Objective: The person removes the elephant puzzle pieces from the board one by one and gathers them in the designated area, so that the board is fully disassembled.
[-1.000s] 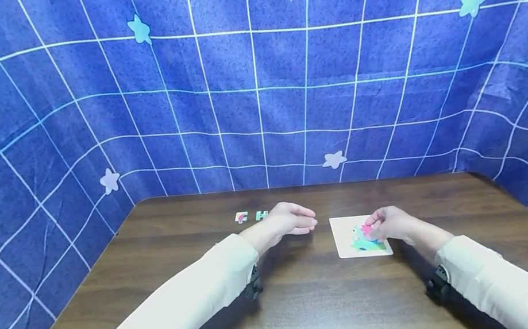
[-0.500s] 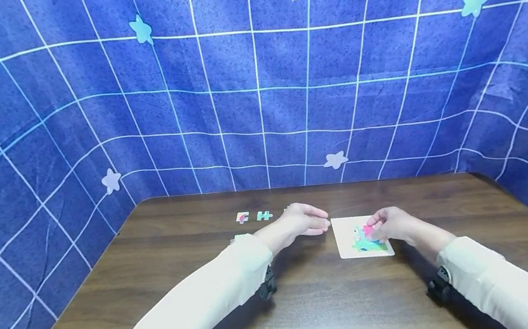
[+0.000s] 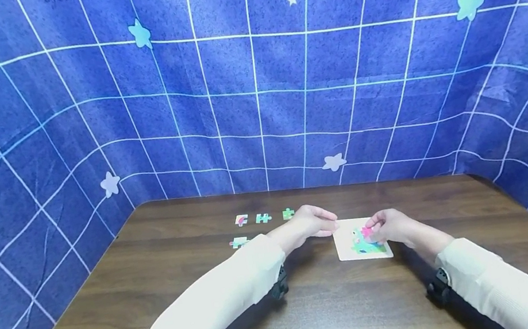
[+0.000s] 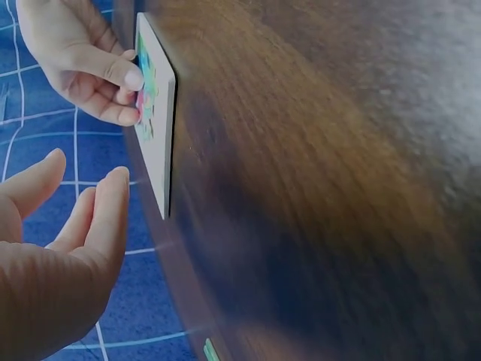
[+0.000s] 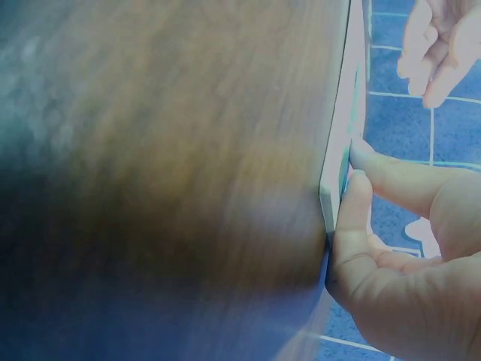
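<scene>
Left hand (image 3: 311,223) nearer white board (image 3: 345,245), right hand (image 3: 392,226) pinching its pink piece (image 3: 367,233)

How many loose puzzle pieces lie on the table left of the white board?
4: in the far row, a pink-marked piece, a teal piece and a green piece; nearer, a pale-blue piece by the left sleeve. The sleeve may hide more.

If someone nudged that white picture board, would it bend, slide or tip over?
Probably stiff: the white board shows a straight edge without sag. Lying flat on the glossy table, it would likely slide rather than tip. Its straight sides make rolling unlikely.
</scene>
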Demonstrator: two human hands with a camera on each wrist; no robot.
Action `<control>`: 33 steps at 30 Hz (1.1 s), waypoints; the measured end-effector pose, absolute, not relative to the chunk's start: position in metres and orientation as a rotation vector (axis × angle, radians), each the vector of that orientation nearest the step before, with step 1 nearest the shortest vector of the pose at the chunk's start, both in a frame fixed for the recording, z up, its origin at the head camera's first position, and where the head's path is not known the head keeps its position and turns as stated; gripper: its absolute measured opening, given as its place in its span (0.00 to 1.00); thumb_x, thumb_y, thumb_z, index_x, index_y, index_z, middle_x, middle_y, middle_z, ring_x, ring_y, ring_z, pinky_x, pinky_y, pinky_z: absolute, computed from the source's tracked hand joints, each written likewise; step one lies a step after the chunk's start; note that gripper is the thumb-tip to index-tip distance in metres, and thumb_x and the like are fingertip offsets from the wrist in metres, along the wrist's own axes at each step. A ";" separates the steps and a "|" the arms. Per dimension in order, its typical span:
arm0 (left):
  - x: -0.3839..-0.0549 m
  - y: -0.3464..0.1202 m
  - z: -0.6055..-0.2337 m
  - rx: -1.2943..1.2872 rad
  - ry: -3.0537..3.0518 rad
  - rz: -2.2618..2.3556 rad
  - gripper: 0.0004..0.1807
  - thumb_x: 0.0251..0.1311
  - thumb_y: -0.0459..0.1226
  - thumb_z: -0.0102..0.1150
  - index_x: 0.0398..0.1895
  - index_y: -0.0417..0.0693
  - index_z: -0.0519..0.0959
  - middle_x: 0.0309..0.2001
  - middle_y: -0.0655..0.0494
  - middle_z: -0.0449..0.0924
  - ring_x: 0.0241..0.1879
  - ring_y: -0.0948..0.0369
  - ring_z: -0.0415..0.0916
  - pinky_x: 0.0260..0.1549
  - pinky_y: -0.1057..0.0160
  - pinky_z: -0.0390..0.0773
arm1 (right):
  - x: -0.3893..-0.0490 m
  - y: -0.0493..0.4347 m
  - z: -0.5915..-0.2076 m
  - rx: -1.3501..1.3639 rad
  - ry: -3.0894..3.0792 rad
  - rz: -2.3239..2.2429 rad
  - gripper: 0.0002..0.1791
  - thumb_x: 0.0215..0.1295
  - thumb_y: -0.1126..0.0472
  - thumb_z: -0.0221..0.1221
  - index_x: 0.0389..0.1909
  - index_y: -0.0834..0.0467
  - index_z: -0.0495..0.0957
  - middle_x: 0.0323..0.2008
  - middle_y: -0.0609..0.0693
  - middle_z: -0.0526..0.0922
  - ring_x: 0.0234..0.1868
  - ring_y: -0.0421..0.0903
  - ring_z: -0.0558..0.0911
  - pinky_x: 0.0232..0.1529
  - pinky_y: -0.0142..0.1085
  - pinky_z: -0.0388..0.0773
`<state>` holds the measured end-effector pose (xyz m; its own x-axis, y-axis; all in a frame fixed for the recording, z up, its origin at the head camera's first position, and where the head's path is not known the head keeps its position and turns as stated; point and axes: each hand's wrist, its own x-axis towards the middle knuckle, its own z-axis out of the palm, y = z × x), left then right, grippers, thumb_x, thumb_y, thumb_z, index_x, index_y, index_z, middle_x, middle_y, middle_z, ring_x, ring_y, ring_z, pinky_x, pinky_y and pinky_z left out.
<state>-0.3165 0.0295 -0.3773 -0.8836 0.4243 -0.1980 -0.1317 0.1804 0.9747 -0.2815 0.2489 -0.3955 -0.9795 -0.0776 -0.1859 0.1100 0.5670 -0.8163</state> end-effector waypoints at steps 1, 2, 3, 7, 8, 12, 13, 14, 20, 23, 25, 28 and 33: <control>-0.318 0.031 -0.379 0.272 2.037 1.751 0.19 0.54 0.23 0.63 0.51 0.26 0.77 0.45 0.37 0.83 0.48 0.48 0.82 0.46 0.62 0.84 | -0.281 0.249 -0.395 0.034 2.601 -1.375 0.20 0.51 0.73 0.67 0.45 0.75 0.73 0.27 0.51 0.72 0.26 0.42 0.73 0.27 0.29 0.78; -0.319 0.033 -0.380 0.270 2.037 1.754 0.19 0.54 0.23 0.63 0.51 0.26 0.77 0.45 0.37 0.83 0.48 0.48 0.83 0.45 0.62 0.84 | -0.281 0.249 -0.395 0.033 2.602 -1.375 0.20 0.51 0.73 0.67 0.45 0.75 0.73 0.27 0.51 0.72 0.26 0.41 0.73 0.27 0.29 0.78; -0.320 0.035 -0.380 0.269 2.044 1.750 0.19 0.53 0.23 0.64 0.50 0.26 0.77 0.44 0.38 0.84 0.47 0.49 0.83 0.44 0.63 0.85 | -0.280 0.249 -0.395 0.034 2.605 -1.373 0.20 0.51 0.73 0.67 0.45 0.74 0.73 0.27 0.51 0.72 0.25 0.41 0.73 0.27 0.29 0.78; -0.321 0.041 -0.385 0.261 2.085 1.723 0.17 0.53 0.24 0.65 0.48 0.28 0.79 0.42 0.40 0.84 0.44 0.51 0.84 0.44 0.64 0.85 | -0.280 0.249 -0.396 0.033 2.608 -1.368 0.21 0.51 0.73 0.68 0.45 0.74 0.73 0.27 0.51 0.73 0.26 0.41 0.73 0.27 0.30 0.78; -0.321 0.042 -0.386 0.263 2.098 1.706 0.17 0.53 0.24 0.65 0.47 0.29 0.80 0.42 0.41 0.85 0.44 0.52 0.84 0.44 0.65 0.84 | -0.281 0.249 -0.397 0.037 2.607 -1.368 0.20 0.51 0.73 0.68 0.45 0.74 0.74 0.27 0.51 0.73 0.26 0.41 0.73 0.28 0.30 0.79; -0.322 0.048 -0.395 0.278 2.147 1.616 0.16 0.51 0.24 0.67 0.45 0.30 0.81 0.42 0.43 0.85 0.44 0.52 0.84 0.44 0.65 0.84 | -0.282 0.248 -0.398 0.046 2.601 -1.372 0.21 0.51 0.73 0.68 0.45 0.74 0.74 0.28 0.51 0.73 0.27 0.42 0.73 0.29 0.30 0.79; -0.323 0.049 -0.397 0.282 2.156 1.599 0.16 0.50 0.24 0.67 0.45 0.30 0.81 0.41 0.42 0.85 0.44 0.52 0.84 0.44 0.65 0.84 | -0.283 0.248 -0.399 0.046 2.599 -1.374 0.21 0.51 0.73 0.68 0.45 0.74 0.74 0.27 0.51 0.73 0.27 0.42 0.73 0.29 0.30 0.79; -0.323 0.050 -0.398 0.291 2.171 1.578 0.17 0.49 0.23 0.67 0.45 0.29 0.81 0.41 0.42 0.85 0.44 0.52 0.84 0.44 0.65 0.84 | -0.283 0.248 -0.399 0.050 2.595 -1.381 0.21 0.50 0.73 0.68 0.45 0.74 0.74 0.27 0.51 0.73 0.27 0.42 0.73 0.29 0.30 0.79; -0.324 0.058 -0.393 0.405 2.313 1.423 0.17 0.48 0.23 0.68 0.45 0.32 0.82 0.40 0.44 0.85 0.41 0.56 0.83 0.44 0.66 0.84 | -0.283 0.251 -0.395 0.003 2.602 -1.394 0.20 0.50 0.73 0.67 0.44 0.75 0.73 0.26 0.50 0.73 0.25 0.40 0.73 0.27 0.29 0.78; -0.322 0.060 -0.387 0.458 2.411 1.305 0.16 0.48 0.27 0.70 0.43 0.36 0.83 0.39 0.48 0.86 0.38 0.60 0.81 0.44 0.68 0.82 | -0.284 0.252 -0.394 -0.011 2.610 -1.389 0.20 0.51 0.73 0.67 0.45 0.76 0.73 0.27 0.51 0.74 0.25 0.40 0.73 0.27 0.29 0.78; -0.320 0.062 -0.385 0.474 2.466 1.232 0.16 0.47 0.28 0.71 0.43 0.38 0.84 0.39 0.50 0.86 0.37 0.61 0.79 0.46 0.68 0.80 | -0.285 0.251 -0.393 -0.006 2.611 -1.384 0.20 0.51 0.73 0.67 0.45 0.75 0.73 0.27 0.51 0.74 0.26 0.40 0.73 0.27 0.29 0.78; -0.319 0.065 -0.383 0.488 2.563 1.101 0.15 0.47 0.30 0.72 0.42 0.41 0.85 0.36 0.54 0.86 0.36 0.63 0.76 0.48 0.69 0.77 | -0.286 0.250 -0.394 0.000 2.611 -1.377 0.20 0.51 0.73 0.67 0.45 0.75 0.73 0.27 0.51 0.73 0.26 0.40 0.73 0.27 0.29 0.78; -0.318 0.071 -0.386 0.497 2.640 0.995 0.11 0.47 0.31 0.72 0.37 0.44 0.87 0.34 0.56 0.85 0.38 0.61 0.76 0.53 0.67 0.75 | -0.286 0.251 -0.398 0.017 2.597 -1.389 0.20 0.51 0.73 0.67 0.44 0.75 0.73 0.27 0.51 0.73 0.27 0.41 0.73 0.27 0.28 0.78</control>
